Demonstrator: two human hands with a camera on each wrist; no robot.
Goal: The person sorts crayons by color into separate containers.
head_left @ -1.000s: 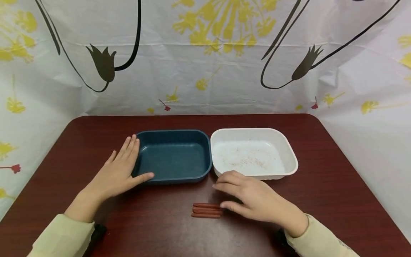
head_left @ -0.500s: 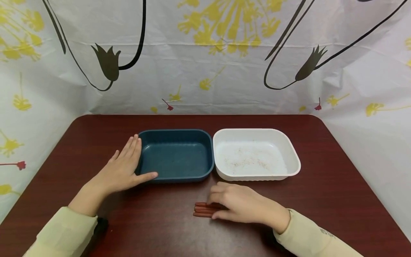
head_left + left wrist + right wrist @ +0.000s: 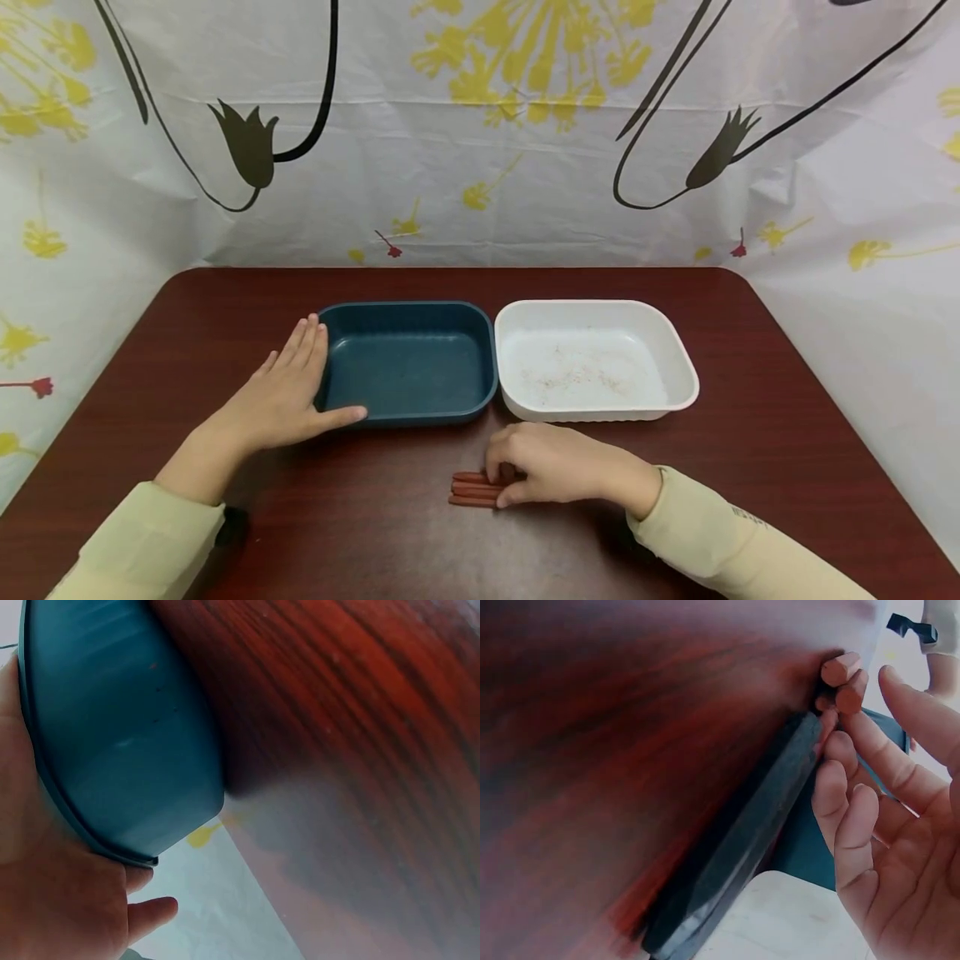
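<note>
Several slim reddish-brown sticks [image 3: 474, 491] lie side by side on the table in front of two trays. My right hand [image 3: 551, 467] is arched over their right end, with thumb and curled fingertips on either side, hiding that end. The right wrist view shows the blunt ends of the sticks [image 3: 850, 696] close by the fingers. My left hand [image 3: 281, 396] rests along the left side of the dark teal tray [image 3: 408, 419], fingers straight and thumb lying over the near rim. That tray's outer wall [image 3: 127, 742] fills much of the left wrist view.
A white tray [image 3: 600, 415], with small reddish crumbs on its floor, stands right against the teal tray's right side. The dark red table [image 3: 360, 533] has a patterned white sheet [image 3: 480, 225] behind it and at both sides.
My right hand has moved left and down from the white tray's near edge onto the sticks, its fingers curling about them. The left hand stays on the teal tray.
</note>
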